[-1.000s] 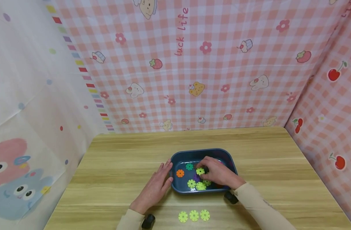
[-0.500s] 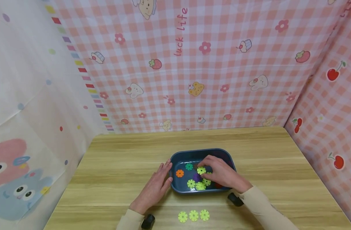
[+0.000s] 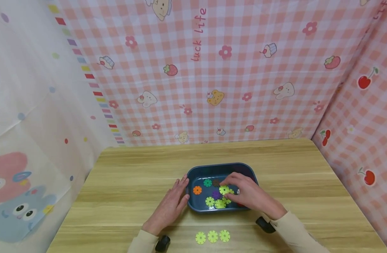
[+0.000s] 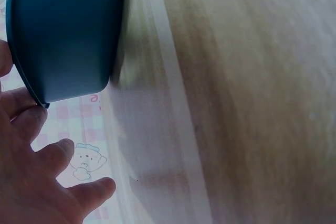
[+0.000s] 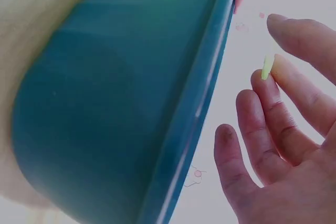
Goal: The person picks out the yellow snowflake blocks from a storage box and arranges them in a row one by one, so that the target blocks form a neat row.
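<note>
A dark blue rectangular tub [image 3: 220, 169] holds several small notched plastic discs. My right hand [image 3: 255, 196] is over its right half, pinching a yellow-green snowflake disc [image 3: 224, 190] at the fingertips; in the right wrist view that disc [image 5: 268, 67] shows edge-on above the rim. At the tub's left end my left hand [image 3: 168, 209] lies with fingers extended, and the left wrist view has its fingertips [image 4: 32, 118] at the rim. Inside the tub are an orange disc [image 3: 197, 190], a green disc [image 3: 207, 182], a purple disc [image 3: 216, 194] and more yellow-green discs [image 3: 210, 201].
Three yellow-green discs [image 3: 213, 236] lie in a row on the wooden table [image 3: 133, 172], between the tub and the near edge. A pink checked cloth [image 3: 168, 88] hangs behind the table, with more printed cloth on both sides.
My right hand has drawn slightly right and back with the yellow-green disc, uncovering a brown disc and others in the tub. My left hand stays at the tub's left end.
</note>
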Tool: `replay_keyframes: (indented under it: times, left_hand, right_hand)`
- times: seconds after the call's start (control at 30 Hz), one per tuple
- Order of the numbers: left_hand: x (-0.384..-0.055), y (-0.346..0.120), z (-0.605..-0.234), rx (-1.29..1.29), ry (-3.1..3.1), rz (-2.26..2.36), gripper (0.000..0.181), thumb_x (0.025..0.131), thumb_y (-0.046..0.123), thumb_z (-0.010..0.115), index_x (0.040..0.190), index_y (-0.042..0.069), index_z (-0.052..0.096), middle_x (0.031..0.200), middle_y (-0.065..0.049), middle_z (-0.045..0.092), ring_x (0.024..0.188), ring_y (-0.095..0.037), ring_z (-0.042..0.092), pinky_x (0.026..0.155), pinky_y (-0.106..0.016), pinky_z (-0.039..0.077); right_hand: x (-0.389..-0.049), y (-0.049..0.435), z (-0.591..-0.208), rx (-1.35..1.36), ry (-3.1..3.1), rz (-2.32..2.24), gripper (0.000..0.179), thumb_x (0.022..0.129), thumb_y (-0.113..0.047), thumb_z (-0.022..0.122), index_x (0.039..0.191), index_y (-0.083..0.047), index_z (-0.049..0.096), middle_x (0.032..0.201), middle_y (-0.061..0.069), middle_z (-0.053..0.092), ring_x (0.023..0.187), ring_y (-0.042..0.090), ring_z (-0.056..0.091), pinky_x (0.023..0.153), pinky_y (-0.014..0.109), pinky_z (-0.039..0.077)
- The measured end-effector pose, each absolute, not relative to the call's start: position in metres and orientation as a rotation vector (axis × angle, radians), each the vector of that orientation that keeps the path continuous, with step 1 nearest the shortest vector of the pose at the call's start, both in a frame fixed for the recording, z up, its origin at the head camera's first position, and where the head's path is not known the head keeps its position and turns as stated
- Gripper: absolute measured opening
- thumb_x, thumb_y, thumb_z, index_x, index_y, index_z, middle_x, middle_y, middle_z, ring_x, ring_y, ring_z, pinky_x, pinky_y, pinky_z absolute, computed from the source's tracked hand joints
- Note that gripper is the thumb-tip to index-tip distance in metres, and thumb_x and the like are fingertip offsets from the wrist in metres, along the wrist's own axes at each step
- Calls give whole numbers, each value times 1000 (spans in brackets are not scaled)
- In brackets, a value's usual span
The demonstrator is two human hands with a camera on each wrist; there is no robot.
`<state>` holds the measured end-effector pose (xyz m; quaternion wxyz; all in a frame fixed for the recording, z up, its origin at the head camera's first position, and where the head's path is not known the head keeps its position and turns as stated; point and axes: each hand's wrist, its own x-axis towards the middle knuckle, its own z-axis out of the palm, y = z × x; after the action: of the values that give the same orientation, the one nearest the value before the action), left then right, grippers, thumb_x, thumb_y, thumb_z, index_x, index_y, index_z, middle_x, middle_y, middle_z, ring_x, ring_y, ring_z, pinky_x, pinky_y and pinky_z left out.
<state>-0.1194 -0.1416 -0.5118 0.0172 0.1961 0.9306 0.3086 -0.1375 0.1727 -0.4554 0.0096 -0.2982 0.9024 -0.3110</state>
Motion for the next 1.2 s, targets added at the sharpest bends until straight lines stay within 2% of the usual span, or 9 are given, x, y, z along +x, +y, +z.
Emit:
replay_keyframes:
  times: [0.33, 0.53, 0.73, 1.07, 1.2]
  left_hand:
    - [-120, -141, -513, 583, 2890, 952, 56, 112, 29, 48, 163, 11, 34, 171, -3, 23, 156, -35, 21, 118, -68, 27]
    - [-121, -141, -512, 575, 2889, 950, 56, 112, 30, 47, 163, 12, 33, 171, -1, 22, 156, -34, 21, 118, -68, 26]
    - [-122, -140, -511, 578, 2892, 947, 56, 112, 30, 48, 163, 12, 34, 171, -2, 22, 156, -35, 21, 118, -68, 27]
    - [-119, -140, -512, 586, 2897, 954, 55, 111, 28, 48, 162, 11, 35, 171, -3, 23, 156, -36, 23, 116, -70, 27]
    - [-120, -140, -512, 589, 2895, 954, 55, 111, 29, 48, 162, 11, 35, 171, -2, 24, 156, -36, 23, 116, -70, 28]
  right_hand:
    - [-125, 180, -451, -1012, 2770, -1030, 25, 93, -22, 80, 118, -19, 75, 114, -8, 64, 105, 22, 64, 86, 39, 58]
    - [-118, 185, -449, -1063, 2798, -1014, 26, 91, -20, 82, 116, -17, 76, 112, -7, 64, 102, 19, 63, 85, 35, 57]
    - [-111, 191, -448, -1077, 2863, -947, 25, 90, -24, 83, 114, -18, 76, 113, -7, 65, 104, 14, 62, 88, 40, 58]
    - [-100, 197, -449, -998, 2845, -960, 24, 91, -25, 82, 114, -23, 77, 115, -9, 64, 111, 19, 63, 89, 42, 59]
    - [-95, 200, -450, -1051, 2850, -978, 26, 90, -23, 83, 115, -22, 77, 114, -7, 65, 102, 13, 62, 85, 36, 59]
